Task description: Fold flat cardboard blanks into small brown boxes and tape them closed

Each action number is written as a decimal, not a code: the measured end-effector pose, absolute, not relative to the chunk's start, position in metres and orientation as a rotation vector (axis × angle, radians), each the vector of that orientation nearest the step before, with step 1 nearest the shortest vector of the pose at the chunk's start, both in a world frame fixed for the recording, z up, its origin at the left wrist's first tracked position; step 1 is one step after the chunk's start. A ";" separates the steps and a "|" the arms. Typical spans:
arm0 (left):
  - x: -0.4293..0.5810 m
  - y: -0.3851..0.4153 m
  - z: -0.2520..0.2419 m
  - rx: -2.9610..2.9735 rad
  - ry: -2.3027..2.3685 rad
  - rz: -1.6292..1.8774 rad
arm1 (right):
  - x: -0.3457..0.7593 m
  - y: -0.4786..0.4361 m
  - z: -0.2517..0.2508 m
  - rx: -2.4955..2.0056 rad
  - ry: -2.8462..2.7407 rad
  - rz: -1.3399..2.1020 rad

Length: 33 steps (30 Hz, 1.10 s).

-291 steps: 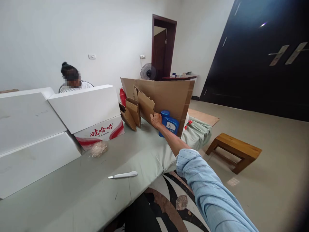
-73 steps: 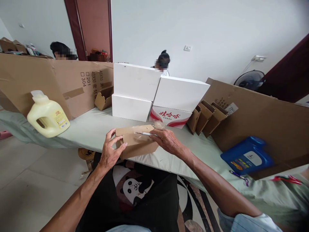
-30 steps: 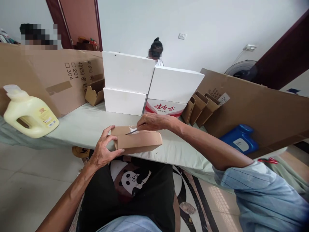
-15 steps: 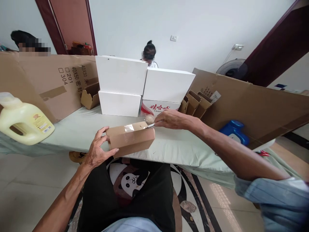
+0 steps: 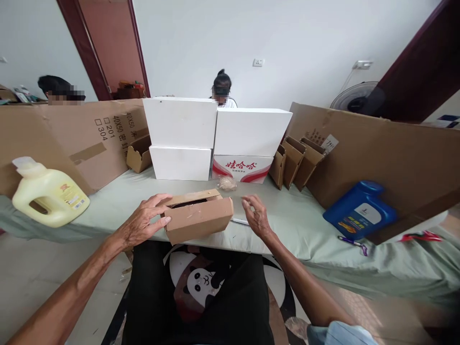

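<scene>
Green worktop [image 5: 287,225]: left grip [image 5: 143,221] pinching box [image 5: 199,219] at its 9 o'clock; right grip [image 5: 258,215] empty, loosely open, 3 o'clock, by knife [image 5: 240,221]. Likely opening step; next needs flaps [image 5: 196,196] spread.

Seemingly a home; 1 fan [image 5: 356,99], pink-walled doorway [image 5: 111,48], cloth-covered table [image 5: 283,232].

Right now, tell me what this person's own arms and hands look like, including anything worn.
The left hand and right hand are bare, with no gloves, rings or watch visible. The left forearm is uncovered as far as it shows. The right forearm is bare up to a light blue cloth sleeve.
</scene>
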<state>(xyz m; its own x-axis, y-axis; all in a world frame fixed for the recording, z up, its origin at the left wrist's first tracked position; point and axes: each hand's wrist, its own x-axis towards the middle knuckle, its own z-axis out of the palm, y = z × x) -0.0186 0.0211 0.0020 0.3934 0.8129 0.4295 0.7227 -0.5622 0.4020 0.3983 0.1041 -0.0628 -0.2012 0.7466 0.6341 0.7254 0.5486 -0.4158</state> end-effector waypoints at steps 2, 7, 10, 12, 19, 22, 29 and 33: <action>-0.018 0.022 0.010 2.507 1.366 0.863 | 0.376 0.097 -0.035 -0.976 -1.927 0.012; -0.012 0.025 0.034 2.448 1.323 0.796 | 0.336 0.072 0.000 -0.742 -2.246 -0.026; -0.006 0.026 0.045 2.409 1.326 0.793 | 0.334 0.064 -0.006 -0.748 -2.272 -0.035; -0.001 0.025 0.051 2.405 1.312 0.744 | 0.337 0.060 -0.009 -0.738 -2.278 0.000; 0.014 0.039 0.063 2.292 1.334 0.764 | 0.334 0.043 0.001 -0.923 -2.315 0.032; 0.015 0.060 0.066 2.156 1.466 0.721 | 0.326 0.045 0.007 -1.066 -2.257 0.025; 0.015 0.077 0.068 2.128 1.247 0.420 | 0.303 0.049 0.000 -1.132 -2.231 -0.049; 0.010 0.080 0.058 1.918 1.423 0.500 | 0.300 0.043 -0.023 -1.015 -2.113 -0.092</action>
